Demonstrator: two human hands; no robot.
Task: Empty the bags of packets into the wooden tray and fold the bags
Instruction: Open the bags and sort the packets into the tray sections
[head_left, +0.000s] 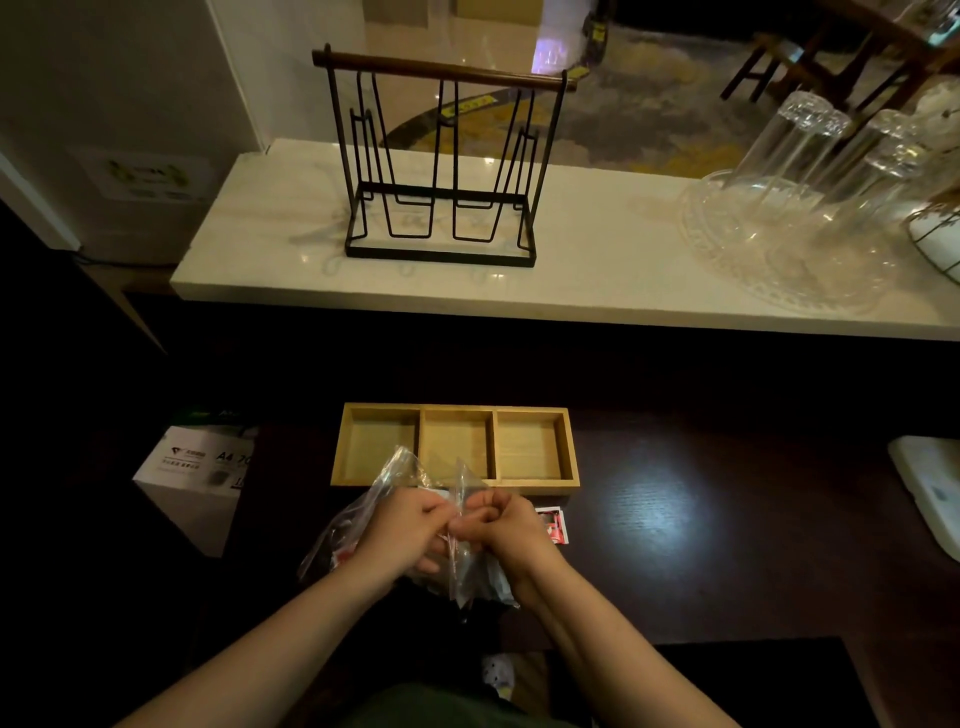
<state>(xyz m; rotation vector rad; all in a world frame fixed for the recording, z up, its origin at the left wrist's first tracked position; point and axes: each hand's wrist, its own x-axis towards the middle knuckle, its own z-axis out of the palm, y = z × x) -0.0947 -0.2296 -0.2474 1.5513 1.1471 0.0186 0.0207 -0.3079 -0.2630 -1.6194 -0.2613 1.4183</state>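
A wooden tray with three compartments lies on the dark table, and nothing shows inside them. Just in front of it I hold a clear plastic bag with packets inside. My left hand and my right hand both pinch its top edge, fingers closed and nearly touching each other. A second clear bag with red and white packets lies under my left wrist. A red and white packet peeks out to the right of my right hand.
A black wire rack with a wooden bar stands on the white marble counter behind the tray. Clear glassware sits at the counter's right. A white A4 paper box is at the left, a white object at the table's right edge.
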